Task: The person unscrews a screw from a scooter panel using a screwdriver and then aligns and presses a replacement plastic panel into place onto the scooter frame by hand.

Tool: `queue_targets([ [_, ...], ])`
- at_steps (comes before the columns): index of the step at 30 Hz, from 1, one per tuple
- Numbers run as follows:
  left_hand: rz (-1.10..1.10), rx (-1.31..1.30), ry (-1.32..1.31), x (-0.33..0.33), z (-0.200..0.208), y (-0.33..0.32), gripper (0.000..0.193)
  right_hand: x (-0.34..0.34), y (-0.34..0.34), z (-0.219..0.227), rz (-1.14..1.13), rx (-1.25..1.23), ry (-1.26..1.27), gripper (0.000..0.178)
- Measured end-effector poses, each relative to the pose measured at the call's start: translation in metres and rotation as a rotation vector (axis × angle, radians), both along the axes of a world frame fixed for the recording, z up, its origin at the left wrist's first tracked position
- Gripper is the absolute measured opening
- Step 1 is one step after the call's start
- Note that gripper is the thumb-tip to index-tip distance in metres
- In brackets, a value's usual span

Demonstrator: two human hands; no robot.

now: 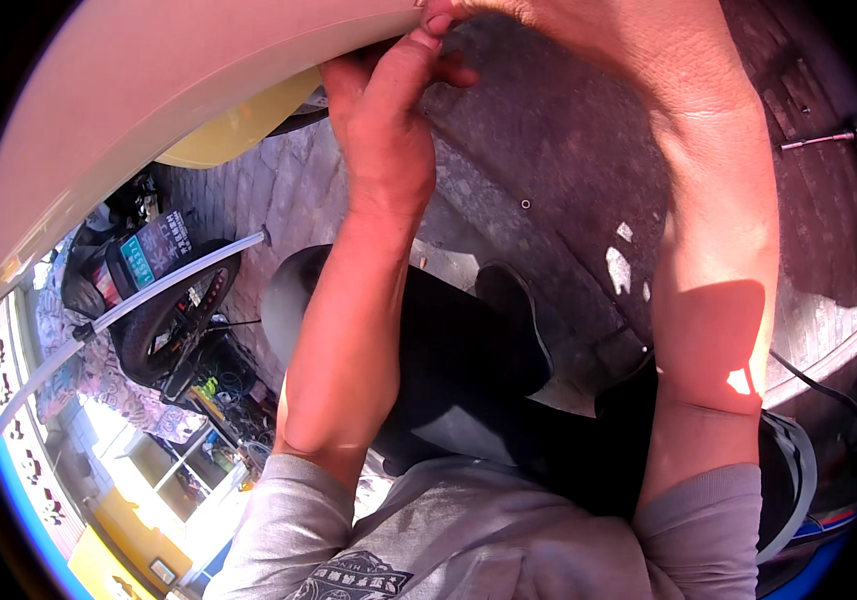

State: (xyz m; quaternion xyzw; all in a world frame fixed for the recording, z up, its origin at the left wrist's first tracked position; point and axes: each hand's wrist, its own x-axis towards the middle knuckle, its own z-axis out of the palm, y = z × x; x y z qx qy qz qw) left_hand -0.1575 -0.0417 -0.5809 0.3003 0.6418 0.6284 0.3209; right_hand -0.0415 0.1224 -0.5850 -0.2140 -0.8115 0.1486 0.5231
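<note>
A large pale curved panel (178,75) fills the upper left, its lower edge passing by my fingers. My left hand (385,125) is raised beneath that edge, thumb pointing up and fingers curled behind it. Touching the thumb's tip are the fingertips of my right hand (445,15), which comes in from the right and is partly cut off by the top of the picture. Both hands look closed in a pinch. Whatever sits between the fingertips is too small or hidden to name. A yellow curved part (238,130) shows under the panel, left of my left hand.
A small ring-shaped piece (525,204) lies on the paved ground. On the right is a metal ratchet-like tool (828,138); a dark cable (828,385) runs below it. To the left stand a parked two-wheeler's black wheel (163,325) and a silver pole (178,275).
</note>
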Motion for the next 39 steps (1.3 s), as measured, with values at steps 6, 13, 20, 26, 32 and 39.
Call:
queue_targets([
  [6,0.078,-0.047,-0.002,0.013,0.004,0.012,0.031,0.0,-0.005,-0.002,0.034,-0.004,0.12,0.047],
  [13,0.117,-0.058,0.137,0.011,-0.002,0.023,0.058,0.007,-0.002,0.004,0.139,-0.034,0.136,0.05],
  [20,0.27,-0.065,0.263,0.018,-0.015,0.019,0.072,0.004,0.012,0.016,0.554,-0.61,0.839,0.024],
  [26,0.257,-0.073,0.308,0.015,-0.022,0.013,0.073,-0.033,0.014,0.041,0.247,-0.168,1.145,0.031],
  [32,0.127,0.125,0.039,0.022,0.004,0.013,0.065,-0.079,0.02,0.005,-0.381,0.183,0.675,0.034],
  [39,0.206,0.009,0.212,0.015,-0.01,0.012,0.066,-0.077,-0.001,0.002,-0.098,-0.097,0.804,0.034],
])
